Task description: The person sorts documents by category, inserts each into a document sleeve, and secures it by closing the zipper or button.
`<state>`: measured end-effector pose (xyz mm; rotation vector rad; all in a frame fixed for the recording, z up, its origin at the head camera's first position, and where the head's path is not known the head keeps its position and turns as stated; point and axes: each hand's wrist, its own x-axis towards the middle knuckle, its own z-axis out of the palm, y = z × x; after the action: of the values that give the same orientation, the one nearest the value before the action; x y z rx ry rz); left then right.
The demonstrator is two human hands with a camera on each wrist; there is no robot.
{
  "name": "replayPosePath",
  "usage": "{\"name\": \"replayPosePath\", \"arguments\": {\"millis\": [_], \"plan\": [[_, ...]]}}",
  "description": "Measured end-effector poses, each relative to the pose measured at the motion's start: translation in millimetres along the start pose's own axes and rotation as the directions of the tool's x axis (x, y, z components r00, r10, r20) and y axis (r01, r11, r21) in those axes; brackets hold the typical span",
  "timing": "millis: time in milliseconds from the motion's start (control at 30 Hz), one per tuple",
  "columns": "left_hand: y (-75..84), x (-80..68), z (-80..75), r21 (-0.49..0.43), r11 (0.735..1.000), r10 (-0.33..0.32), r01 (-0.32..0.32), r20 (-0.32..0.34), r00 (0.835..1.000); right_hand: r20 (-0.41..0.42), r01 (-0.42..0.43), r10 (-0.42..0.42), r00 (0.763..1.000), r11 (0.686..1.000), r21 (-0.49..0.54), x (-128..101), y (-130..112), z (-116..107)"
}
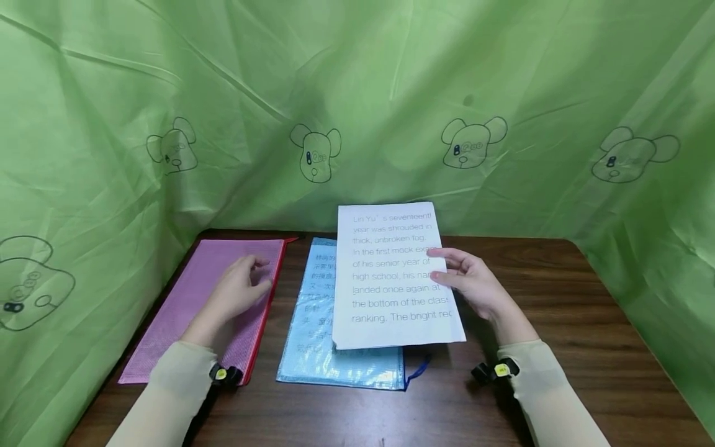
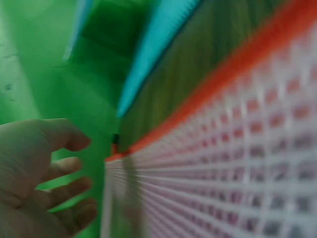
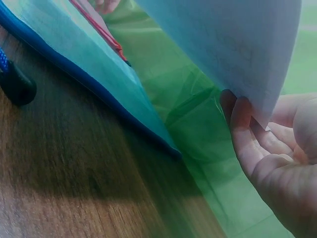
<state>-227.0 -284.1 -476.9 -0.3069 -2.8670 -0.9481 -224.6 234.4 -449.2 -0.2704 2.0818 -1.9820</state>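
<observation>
Printed sheet (image 1: 393, 273), frame centre: light, floppy, likely creases; right hand (image 1: 475, 282) pinches its right edge; left hand (image 1: 237, 288) relaxed, empty.

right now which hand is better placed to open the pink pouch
Left. The left hand lies on the pink pouch by its red zip edge, holding nothing, while the right hand pinches the printed sheet above the blue pouch.

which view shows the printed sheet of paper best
The head view: the whole sheet and its printed English text show, the right hand pinching its edge. The right wrist view shows only its blank underside; the left wrist view misses it.
</observation>
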Motion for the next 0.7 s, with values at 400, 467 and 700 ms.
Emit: {"name": "replayPosePath", "arguments": {"millis": [400,467,700], "plan": [[-16.4,14.9,19.3,0.047,0.998,-0.030,0.030,-0.012,0.999,0.005,0.009,-0.009,1.000,1.000,0.015,-1,-1,-1],[-19.8,14.3,19.4,0.042,0.999,-0.034,0.034,-0.005,0.999,0.011,0.009,-0.010,1.000,1.000,0.016,-1,-2,-1],[-19.2,11.8,17.3,0.043,0.997,-0.068,0.069,-0.023,0.997,0.019,0.012,-0.012,1.000,1.000,0.017,-1,0,-2]]}}
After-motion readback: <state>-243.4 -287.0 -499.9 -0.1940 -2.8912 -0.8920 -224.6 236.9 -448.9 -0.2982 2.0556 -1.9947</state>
